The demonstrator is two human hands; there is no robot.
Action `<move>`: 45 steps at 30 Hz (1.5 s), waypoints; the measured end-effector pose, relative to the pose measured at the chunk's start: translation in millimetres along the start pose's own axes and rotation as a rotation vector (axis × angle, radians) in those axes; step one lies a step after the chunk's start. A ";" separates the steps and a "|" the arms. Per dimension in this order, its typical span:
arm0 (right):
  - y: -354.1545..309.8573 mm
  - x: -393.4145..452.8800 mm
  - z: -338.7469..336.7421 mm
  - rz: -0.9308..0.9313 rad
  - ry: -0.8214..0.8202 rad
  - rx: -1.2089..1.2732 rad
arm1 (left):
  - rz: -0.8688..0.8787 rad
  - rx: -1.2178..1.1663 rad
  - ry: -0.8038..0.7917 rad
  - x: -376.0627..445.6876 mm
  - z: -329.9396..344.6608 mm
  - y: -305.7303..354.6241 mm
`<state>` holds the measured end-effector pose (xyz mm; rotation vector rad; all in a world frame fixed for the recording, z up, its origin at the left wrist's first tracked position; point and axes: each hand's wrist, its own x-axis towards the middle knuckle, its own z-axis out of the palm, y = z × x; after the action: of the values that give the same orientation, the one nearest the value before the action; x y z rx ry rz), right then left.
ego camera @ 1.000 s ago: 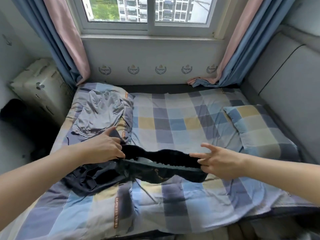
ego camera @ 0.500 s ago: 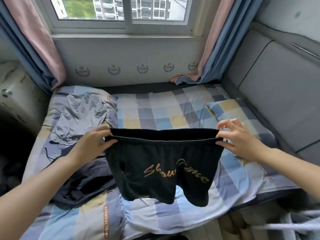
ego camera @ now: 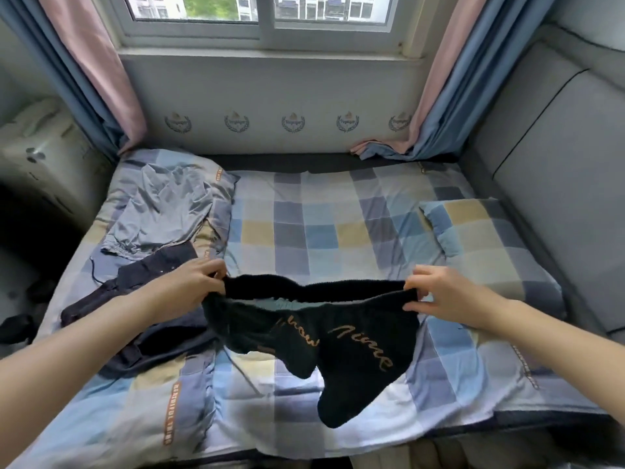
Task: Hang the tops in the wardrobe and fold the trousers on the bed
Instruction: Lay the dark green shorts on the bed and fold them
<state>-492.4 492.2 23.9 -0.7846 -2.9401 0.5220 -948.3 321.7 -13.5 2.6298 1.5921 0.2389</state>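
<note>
A bed (ego camera: pixel 338 204) covered with a checked sheet in blue, grey and yellow squares fills most of the view, running up to the wall under a window (ego camera: pixel 263 15) that is framed by blue and pink curtains (ego camera: pixel 101 72). A grey padded headboard (ego camera: pixel 558 170) stands along the bed's right side, and a checked pillow (ego camera: pixel 487 238) lies just beside it. On the left part of the bed a light grey garment (ego camera: pixel 162 211) lies crumpled on a second pillow, and nearer the camera a dark navy garment (ego camera: pixel 142 319) is spread in a heap, its far edge touching the grey one. The black shorts (ego camera: pixel 338 340), printed with orange script lettering, hang above the middle of the sheet, stretched by the waistband between both hands with the legs drooping toward the near edge of the bed; the lower leg tips appear to brush the sheet, though contact is hard to judge. The left hand (ego camera: pixel 189 282) has its fingers curled round the left end of the waistband, over the navy heap. The right hand (ego camera: pixel 439 296) pinches the right end of the waistband between thumb and fingers, near the checked pillow.
</note>
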 end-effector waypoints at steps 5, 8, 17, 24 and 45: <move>40.8 -18.1 2.4 -0.085 -0.040 -0.100 | -0.179 -0.054 -0.017 -0.3 15.1 26.4; 43.1 -25.2 10.3 0.189 -0.051 0.436 | -0.541 -0.468 0.024 -1.7 25.7 42.0; 45.6 -51.1 19.5 0.555 -0.272 1.057 | -1.014 -1.497 -0.392 -8.5 33.9 77.7; 85.3 -18.2 2.3 0.628 -0.635 1.299 | -1.132 -1.597 -0.496 16.1 18.3 24.3; 284.0 218.2 388.7 0.954 -0.148 0.805 | -1.243 -0.588 -0.047 93.2 464.5 -174.8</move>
<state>-600.8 711.2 -444.8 -1.9400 -1.8979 1.6747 -983.7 499.6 -484.7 0.9413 2.2885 0.4350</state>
